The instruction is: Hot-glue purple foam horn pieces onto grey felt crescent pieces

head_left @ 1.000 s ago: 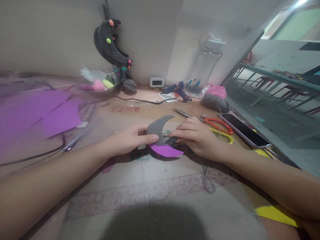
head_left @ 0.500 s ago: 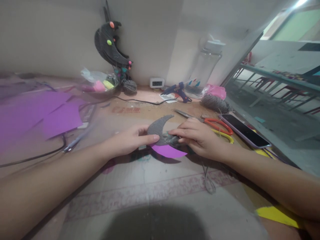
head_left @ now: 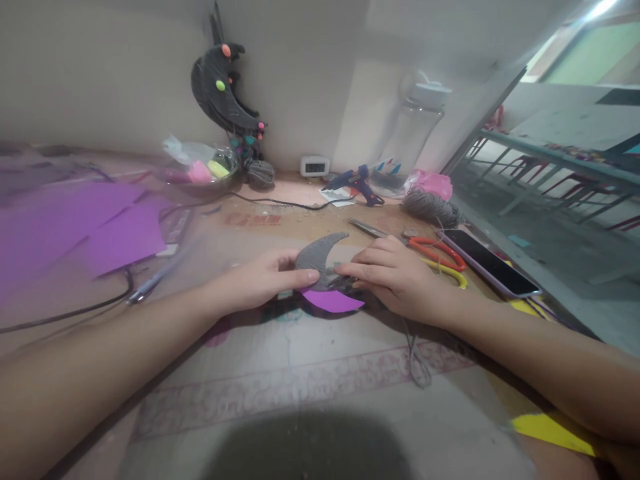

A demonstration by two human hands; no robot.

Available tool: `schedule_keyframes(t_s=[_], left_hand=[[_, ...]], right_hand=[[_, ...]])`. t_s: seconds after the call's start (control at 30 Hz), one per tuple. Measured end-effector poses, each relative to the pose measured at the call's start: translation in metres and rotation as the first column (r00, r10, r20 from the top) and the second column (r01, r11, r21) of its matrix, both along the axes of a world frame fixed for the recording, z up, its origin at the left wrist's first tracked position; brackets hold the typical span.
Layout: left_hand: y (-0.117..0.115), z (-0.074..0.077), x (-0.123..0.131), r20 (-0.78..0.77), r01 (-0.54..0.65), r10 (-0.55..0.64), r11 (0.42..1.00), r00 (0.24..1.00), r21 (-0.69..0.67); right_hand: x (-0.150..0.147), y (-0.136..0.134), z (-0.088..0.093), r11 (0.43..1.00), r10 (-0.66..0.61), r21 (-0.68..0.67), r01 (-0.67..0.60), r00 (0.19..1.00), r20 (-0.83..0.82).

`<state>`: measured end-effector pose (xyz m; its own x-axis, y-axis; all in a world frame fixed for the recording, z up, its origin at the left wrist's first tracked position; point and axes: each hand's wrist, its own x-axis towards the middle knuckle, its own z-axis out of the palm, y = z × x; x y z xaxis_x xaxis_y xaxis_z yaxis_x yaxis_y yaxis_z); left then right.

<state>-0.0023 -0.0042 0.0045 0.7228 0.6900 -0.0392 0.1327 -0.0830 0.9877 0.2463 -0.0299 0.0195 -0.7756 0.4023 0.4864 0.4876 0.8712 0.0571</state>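
Observation:
My left hand (head_left: 280, 275) grips a crescent shape (head_left: 316, 259) wrapped in grey yarn, its thumb on the front and the other fingers behind. The crescent's upper tip points right. Below it shows a bare purple section (head_left: 334, 301); whether this is the same piece or a separate sheet, I cannot tell. My right hand (head_left: 387, 273) is closed at the crescent's lower right, index finger stretched toward it, pinching grey yarn that its fingers mostly hide. A loose loop of grey yarn (head_left: 419, 367) lies on the table beneath that hand.
Scissors (head_left: 437, 253), a phone (head_left: 493, 262) and a grey yarn skein (head_left: 431, 207) lie to the right. Behind are a glue gun (head_left: 357, 183), a small digital clock (head_left: 315, 166), and a clear bottle (head_left: 413, 137). Purple sheets (head_left: 125, 230) and a pen (head_left: 145, 290) lie left. A decorated dark crescent (head_left: 215, 100) hangs behind.
My right hand's fingers have shifted slightly at the crescent's lower end. Less of the purple section shows at its right tip. My left hand keeps its hold almost unmoved.

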Motion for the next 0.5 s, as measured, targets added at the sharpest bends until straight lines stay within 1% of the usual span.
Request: schedule_keyframes(t_s=[0.13,0.37,0.43,0.5], left_hand=[[0.0008,-0.0008,-0.0002,0.007,0.016,-0.016,1.0,1.0,0.004],[0.0008,-0.0016,0.0006,-0.002,0.016,-0.016,1.0,1.0,0.026],[0.0014,-0.0027,0.0007,0.007,0.017,-0.017,0.999,1.0,0.032],[0.002,-0.0038,0.0009,0.023,0.016,-0.017,1.0,1.0,0.024]], right_hand=[[0.0006,0.0016,-0.0023,1.0,0.023,0.005,-0.022,1.0,-0.02],[0.0012,0.0023,-0.0029,0.998,0.034,-0.043,-0.035,0.999,-0.029],[0.0016,0.0015,-0.0016,0.997,0.032,-0.075,-0.035,0.999,-0.043],[0.002,0.0002,0.0007,0.99,0.008,-0.137,-0.019,0.997,-0.076]])
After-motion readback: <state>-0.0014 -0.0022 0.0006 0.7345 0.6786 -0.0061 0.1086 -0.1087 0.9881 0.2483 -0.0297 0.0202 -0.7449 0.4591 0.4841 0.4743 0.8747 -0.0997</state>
